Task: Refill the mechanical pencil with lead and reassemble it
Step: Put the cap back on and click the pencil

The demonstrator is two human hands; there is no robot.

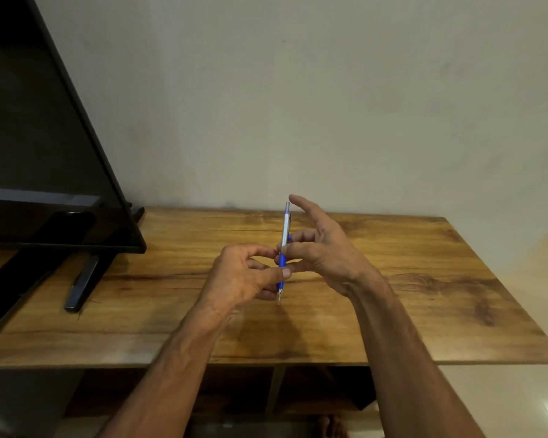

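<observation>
Crossing the near edge of a wooden table (424, 279), two bare forearms meet above its middle. Under the tabletop, nearest the camera, dark open compartments (314, 390) show, split by an upright divider.

The left hand (244, 276) has its fingers curled, and its thumb and forefinger pinch the lower part of the mechanical pencil (285, 229). The right hand (326, 254) grips the pencil just above that, thumb pressed against the barrel with the middle fingers curled in behind it. Its forefinger is stretched out straight and points up beside the pencil's top end, apart from it.

The pencil is held in the air over the table, nearly upright and leaning slightly, tip down. Its lower part is a bright blue grip that narrows to a thin metal point. Above the grip runs a pale silver barrel, with a blue band close to the top and a short grey tube standing out of the end. A dark clip lies along the upper barrel on its right side. A small blue bit shows by the right fingers; what it is cannot be told.

Farther back on the left stands a black television (45, 153) on a dark angled foot (83, 282). A plain pale wall (329, 90) rises behind the table.
</observation>
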